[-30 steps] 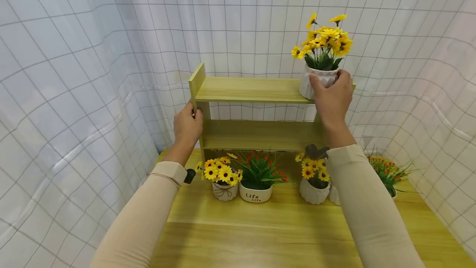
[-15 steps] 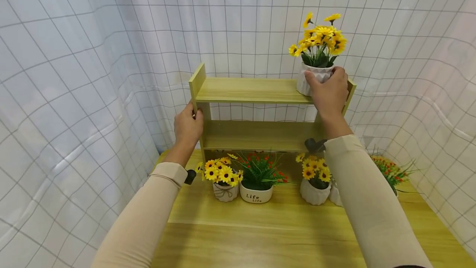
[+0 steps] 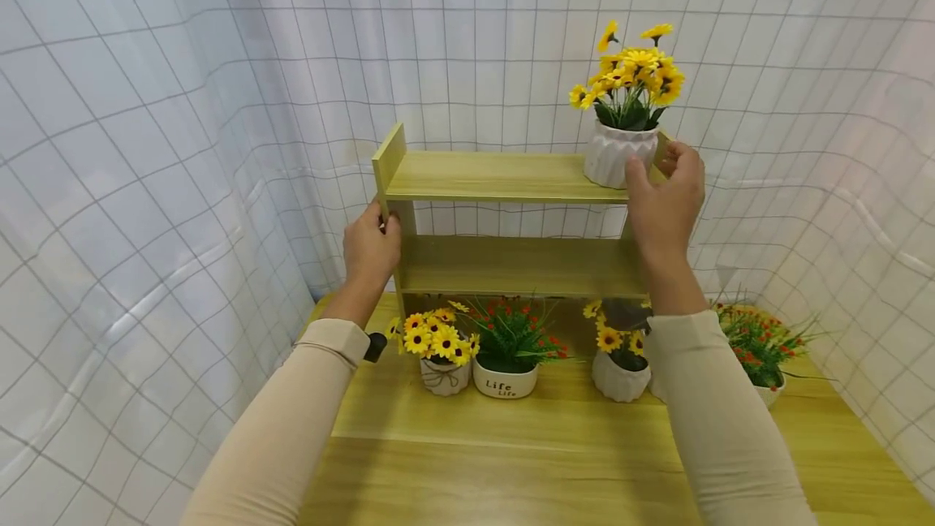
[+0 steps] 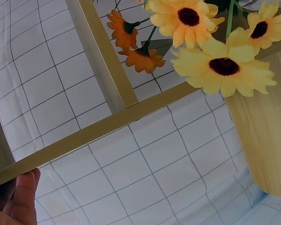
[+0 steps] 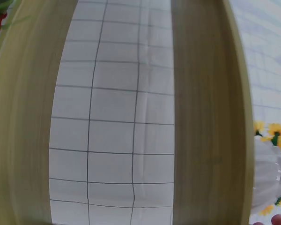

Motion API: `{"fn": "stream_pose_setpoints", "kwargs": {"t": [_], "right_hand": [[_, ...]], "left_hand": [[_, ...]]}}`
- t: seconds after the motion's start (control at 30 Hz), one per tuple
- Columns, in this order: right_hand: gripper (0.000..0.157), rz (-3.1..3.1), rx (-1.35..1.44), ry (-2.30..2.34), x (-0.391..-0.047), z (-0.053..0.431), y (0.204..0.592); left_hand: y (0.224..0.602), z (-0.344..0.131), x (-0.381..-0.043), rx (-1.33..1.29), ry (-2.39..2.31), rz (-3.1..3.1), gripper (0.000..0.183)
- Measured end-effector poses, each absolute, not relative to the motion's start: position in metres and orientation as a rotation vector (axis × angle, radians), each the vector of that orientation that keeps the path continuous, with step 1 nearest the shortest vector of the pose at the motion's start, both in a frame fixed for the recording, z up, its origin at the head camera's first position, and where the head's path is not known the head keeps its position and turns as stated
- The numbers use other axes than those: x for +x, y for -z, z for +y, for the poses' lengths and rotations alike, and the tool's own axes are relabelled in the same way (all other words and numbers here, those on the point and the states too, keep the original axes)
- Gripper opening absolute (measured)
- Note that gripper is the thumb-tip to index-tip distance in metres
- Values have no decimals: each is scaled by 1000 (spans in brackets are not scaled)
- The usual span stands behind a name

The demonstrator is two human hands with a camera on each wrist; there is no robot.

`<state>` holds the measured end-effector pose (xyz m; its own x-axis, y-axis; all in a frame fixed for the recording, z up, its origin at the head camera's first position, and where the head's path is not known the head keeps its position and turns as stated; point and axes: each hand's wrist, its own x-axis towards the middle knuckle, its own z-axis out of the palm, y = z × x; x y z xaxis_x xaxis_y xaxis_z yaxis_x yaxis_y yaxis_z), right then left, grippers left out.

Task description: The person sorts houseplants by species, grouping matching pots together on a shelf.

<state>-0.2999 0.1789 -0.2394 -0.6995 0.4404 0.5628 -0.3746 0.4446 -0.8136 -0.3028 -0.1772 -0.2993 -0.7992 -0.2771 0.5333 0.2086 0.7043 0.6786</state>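
A wooden shelf (image 3: pixel 504 262) stands on the table, and my left hand (image 3: pixel 371 246) grips its left side panel. The left wrist view shows those fingers (image 4: pixel 24 197) against the panel's edge. On the right end of the top board, a white ridged pot of yellow flowers (image 3: pixel 621 154) stands upright. My right hand (image 3: pixel 666 205) is beside this pot, fingers spread from the thumb near the shelf's right side panel. The thumb overlaps the pot's edge in the head view; whether it touches cannot be told. In the right wrist view the pot (image 5: pixel 267 180) shows beyond the board.
Before the shelf stand a pot of yellow flowers with a bow (image 3: pixel 444 378), a "Life" pot with red-flowered grass (image 3: pixel 506 381), and another yellow-flower pot (image 3: pixel 621 380). A red-flowered plant (image 3: pixel 767 347) stands right, past my forearm. A gridded white curtain (image 3: pixel 467 39) surrounds the table (image 3: pixel 504 477).
My right hand held the flower pot and shifted it slightly left on the top board. Now its fingers have come off the pot and moved right. My left hand stays on the shelf.
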Motion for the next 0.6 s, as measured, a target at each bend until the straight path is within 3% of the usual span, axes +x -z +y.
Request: {"fn": "stream_pose_setpoints", "kwargs": {"t": [0.27, 0.6], "right_hand": [[36, -1738, 11, -1387, -252, 187, 288], [32, -1833, -30, -1312, -196, 191, 373]], "left_hand": [[298, -174, -303, 43, 1021, -2270, 28], [299, -175, -302, 45, 1025, -2256, 30]]}}
